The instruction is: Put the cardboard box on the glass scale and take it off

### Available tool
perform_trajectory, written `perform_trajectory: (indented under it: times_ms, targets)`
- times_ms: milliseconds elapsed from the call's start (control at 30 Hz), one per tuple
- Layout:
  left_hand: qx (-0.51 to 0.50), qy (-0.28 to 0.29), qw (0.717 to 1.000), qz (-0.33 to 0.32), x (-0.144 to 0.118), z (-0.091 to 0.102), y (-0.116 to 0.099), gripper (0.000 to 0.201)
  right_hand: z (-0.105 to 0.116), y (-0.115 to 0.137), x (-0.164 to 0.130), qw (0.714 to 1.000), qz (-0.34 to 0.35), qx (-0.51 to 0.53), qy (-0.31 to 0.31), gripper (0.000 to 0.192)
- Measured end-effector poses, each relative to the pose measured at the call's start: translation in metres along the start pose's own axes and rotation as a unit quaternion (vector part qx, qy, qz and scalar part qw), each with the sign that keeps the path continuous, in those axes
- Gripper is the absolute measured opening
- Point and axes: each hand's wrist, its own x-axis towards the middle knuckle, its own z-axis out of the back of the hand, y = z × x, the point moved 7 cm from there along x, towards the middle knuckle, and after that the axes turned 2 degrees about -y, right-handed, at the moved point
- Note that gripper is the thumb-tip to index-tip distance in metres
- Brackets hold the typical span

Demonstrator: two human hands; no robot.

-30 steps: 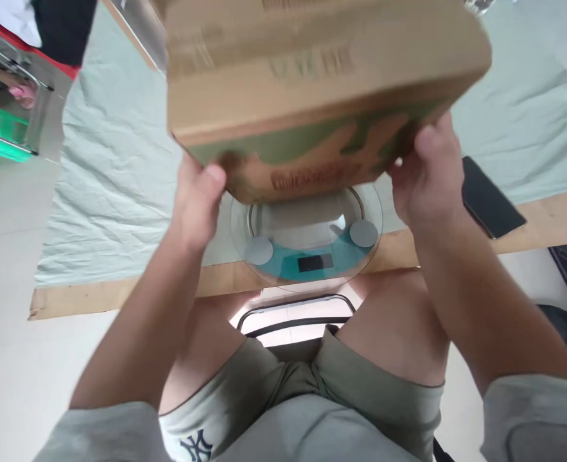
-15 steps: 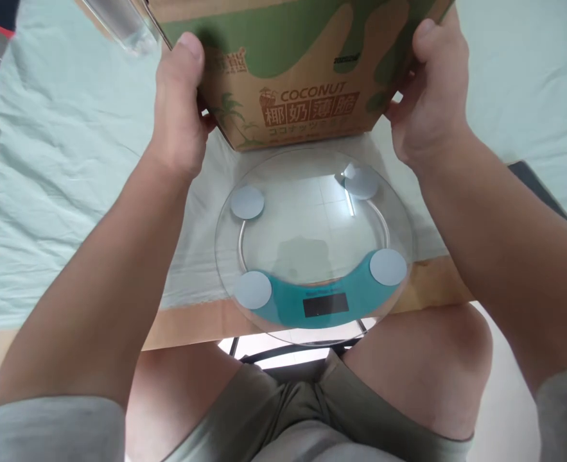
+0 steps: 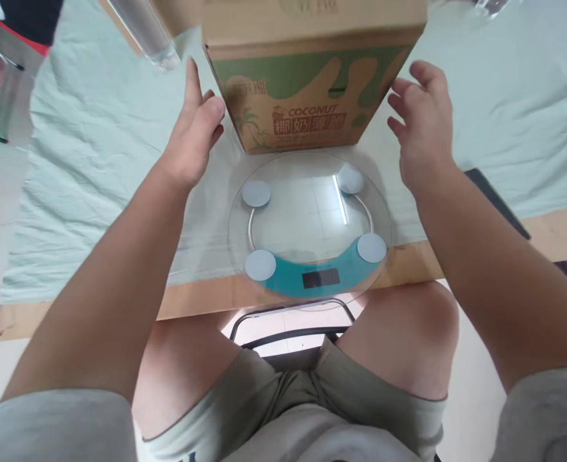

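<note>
on the pale green cloth [image 3: 95,167], at the far side of the table, a cardboard box [image 3: 307,70] printed with green shapes and the word coconut is set upright, its top cut off by the frame edge. the left hand [image 3: 194,131] and the right hand [image 3: 420,125] are held open on either side of it, fingers spread, gripping nothing; whether the left thumb touches the box cannot be told. just near of the box a round glass scale [image 3: 309,231] with four grey pads and a teal band is laid, overhanging the wooden table edge [image 3: 553,234]. a dark flat object [image 3: 492,199] is partly hidden behind the right forearm. far left, a clear cylinder [image 3: 143,29] is cut off.
</note>
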Motion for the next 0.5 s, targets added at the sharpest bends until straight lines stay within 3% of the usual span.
perform_trajectory:
  times_ms: [67,100,167,233,367,500]
  targets:
    - [-0.043,-0.014,0.999,0.031,-0.026,0.003,-0.007,0.125,0.024,0.015,-0.032,0.997,0.048,0.035,-0.054,0.015]
    - [-0.064,-0.038,0.997,0.037,-0.043,0.006,-0.011,0.119,0.035,0.019,-0.051,0.993,0.075,0.052,-0.072,0.013]
    - [-0.069,-0.075,0.995,0.024,-0.081,0.007,-0.023,0.082,0.052,0.019,-0.087,0.989,0.101,0.056,-0.093,0.023]
    - [-0.035,-0.059,0.997,0.026,-0.119,0.000,-0.031,0.042,0.066,0.007,-0.118,0.988,0.084,0.035,-0.128,0.036]
    - [0.027,-0.069,0.995,0.068,-0.180,-0.004,-0.028,0.046,0.077,-0.021,-0.151,0.990,0.044,0.016,-0.130,0.051]
    - [0.042,-0.105,0.991,0.077,-0.203,0.000,-0.025,0.042,0.079,-0.035,-0.153,0.992,0.034,-0.043,-0.111,0.050]
